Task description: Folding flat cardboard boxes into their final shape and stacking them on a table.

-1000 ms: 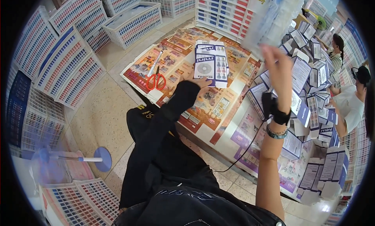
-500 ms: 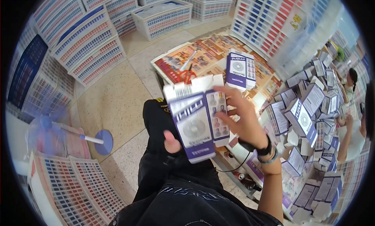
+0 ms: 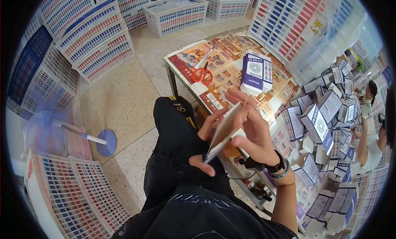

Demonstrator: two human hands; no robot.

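Note:
A thin, flat-looking carton (image 3: 222,129) is tilted nearly edge-on between my hands above my lap, so its printed faces are mostly hidden. My left hand (image 3: 206,133) holds its lower left side, fingers partly behind it and thumb sticking out below. My right hand (image 3: 258,136) has curved fingers on the upper right part, with the thumb across the near side. On the table lies a small stack of flat purple and white cartons (image 3: 256,72). Red-handled scissors (image 3: 202,75) and a pen-like white tool (image 3: 204,58) lie left of the stack.
Many purple and white cartons (image 3: 317,125) are heaped on the right, over the table (image 3: 225,51). White plastic crates (image 3: 177,22) stand behind and at left. A blue fan (image 3: 48,123) is at left. Under the table are a can and a dark bottle (image 3: 260,192). Co-workers (image 3: 367,150) sit at far right.
The carton has turned from facing me to nearly edge-on. My left hand has come up to its left side, and the right hand has shifted lower around it.

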